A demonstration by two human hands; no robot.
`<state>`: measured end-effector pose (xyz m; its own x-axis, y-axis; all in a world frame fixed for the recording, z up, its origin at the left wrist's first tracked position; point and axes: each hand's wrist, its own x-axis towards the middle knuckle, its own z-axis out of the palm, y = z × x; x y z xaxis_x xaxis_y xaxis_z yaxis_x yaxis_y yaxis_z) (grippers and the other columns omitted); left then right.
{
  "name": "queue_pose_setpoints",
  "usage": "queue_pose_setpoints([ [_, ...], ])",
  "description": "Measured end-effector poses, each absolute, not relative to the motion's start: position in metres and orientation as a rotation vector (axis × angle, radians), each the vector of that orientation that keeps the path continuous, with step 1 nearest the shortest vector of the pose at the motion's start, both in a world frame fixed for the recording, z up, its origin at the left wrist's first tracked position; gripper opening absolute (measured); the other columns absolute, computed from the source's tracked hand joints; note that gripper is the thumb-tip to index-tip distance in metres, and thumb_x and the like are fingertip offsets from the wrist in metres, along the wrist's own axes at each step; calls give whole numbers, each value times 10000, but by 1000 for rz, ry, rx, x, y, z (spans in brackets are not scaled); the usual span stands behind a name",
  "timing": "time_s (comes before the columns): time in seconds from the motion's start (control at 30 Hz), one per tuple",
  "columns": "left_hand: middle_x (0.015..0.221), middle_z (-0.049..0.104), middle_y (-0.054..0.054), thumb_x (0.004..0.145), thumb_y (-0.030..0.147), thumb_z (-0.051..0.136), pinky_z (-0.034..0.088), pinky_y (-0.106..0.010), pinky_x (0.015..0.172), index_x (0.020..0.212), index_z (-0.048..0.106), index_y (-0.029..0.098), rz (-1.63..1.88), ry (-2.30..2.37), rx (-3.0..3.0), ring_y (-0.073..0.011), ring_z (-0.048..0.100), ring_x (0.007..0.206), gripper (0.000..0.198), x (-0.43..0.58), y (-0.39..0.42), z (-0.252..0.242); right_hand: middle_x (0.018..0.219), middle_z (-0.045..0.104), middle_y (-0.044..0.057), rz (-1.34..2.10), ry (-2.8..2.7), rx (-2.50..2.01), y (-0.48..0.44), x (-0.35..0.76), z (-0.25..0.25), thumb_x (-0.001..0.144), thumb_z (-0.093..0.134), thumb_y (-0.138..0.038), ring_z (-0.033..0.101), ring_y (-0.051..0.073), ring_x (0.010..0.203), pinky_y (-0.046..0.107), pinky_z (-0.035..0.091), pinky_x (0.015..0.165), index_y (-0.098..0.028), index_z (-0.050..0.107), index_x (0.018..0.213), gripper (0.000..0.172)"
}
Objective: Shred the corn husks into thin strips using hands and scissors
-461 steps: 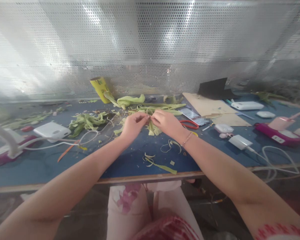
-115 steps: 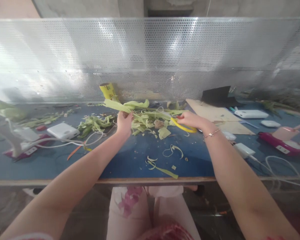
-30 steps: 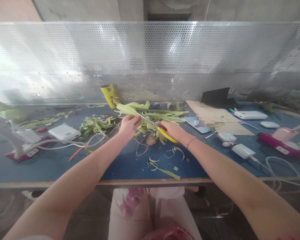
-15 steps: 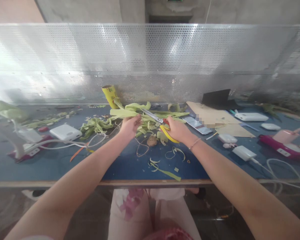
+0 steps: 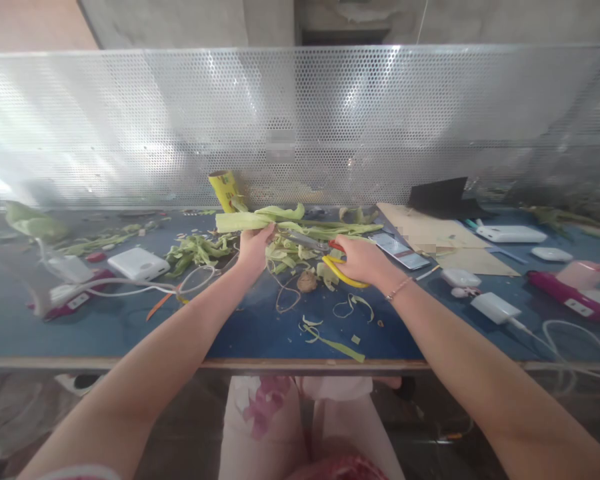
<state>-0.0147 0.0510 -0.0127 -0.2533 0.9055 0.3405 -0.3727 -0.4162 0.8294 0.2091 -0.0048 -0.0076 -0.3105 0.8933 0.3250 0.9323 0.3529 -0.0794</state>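
Observation:
My left hand [image 5: 257,248] is closed on a long, pale green leafy stalk [image 5: 236,222] that lies crosswise above the table. Curled green leaves [image 5: 290,213] spread from it to the right. In my right hand [image 5: 364,260] are scissors [image 5: 347,277] with red and yellow handles, their metal blades pointing left, just below the stalk. Whether the blades touch any leaf I cannot tell. Under both hands lie green leaf scraps [image 5: 286,257], a small brown ball [image 5: 307,281] and a loop of thin cord [image 5: 287,300].
A yellow roll [image 5: 224,190] stands before the perforated metal screen [image 5: 330,120]. To the right lie a phone [image 5: 399,251], brown cardboard [image 5: 430,230] and white chargers [image 5: 495,308] with cables. A white box [image 5: 139,265], a power strip [image 5: 75,303] and a green leaf pile [image 5: 200,253] are left.
The scissors have dropped from across the leaves to just below the stalk. My left hand has shifted slightly, its fingers now farther under the stalk. The whole view has moved a little.

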Motion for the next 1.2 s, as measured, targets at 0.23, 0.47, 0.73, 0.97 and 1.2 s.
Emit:
queue_pose_setpoints([
  [0.23, 804, 676, -31, 531, 209, 751, 440, -300, 875, 731, 624, 164, 1841, 787, 1208, -174, 614, 882, 241, -15, 58, -23, 912, 685, 98, -159, -2331, -1596, -4, 209, -7, 811, 428, -608, 631, 226, 782, 268, 354, 577, -190, 535, 1017, 478],
  [0.47, 890, 693, -51, 557, 240, 752, 409, -326, 946, 827, 641, 170, 1801, 880, 1375, -202, 607, 953, 300, -16, 53, -24, 848, 684, 86, -174, -2313, -1595, -4, 208, -8, 802, 421, -625, 622, 217, 733, 262, 316, 539, -193, 544, 981, 484],
  [0.73, 884, 695, -48, 557, 230, 745, 418, -333, 937, 827, 646, 168, 1778, 890, 1433, -210, 614, 935, 294, -17, 52, -23, 827, 676, 87, -185, -2321, -1574, -7, 206, -6, 798, 429, -618, 599, 201, 680, 264, 303, 526, -186, 555, 991, 490],
  [0.97, 826, 694, -38, 524, 202, 755, 444, -326, 875, 838, 647, 170, 1753, 894, 1434, -206, 626, 858, 333, -14, 49, -22, 776, 665, 72, -226, -2337, -1576, -6, 205, -6, 791, 424, -623, 577, 182, 626, 262, 266, 495, -188, 582, 982, 501],
  [1.2, 823, 692, -36, 532, 207, 749, 438, -324, 873, 863, 649, 168, 1755, 915, 1426, -209, 620, 862, 348, -14, 47, -21, 714, 653, 65, -170, -2348, -1575, -7, 205, -5, 795, 401, -652, 562, 173, 598, 258, 262, 489, -196, 612, 967, 531],
])
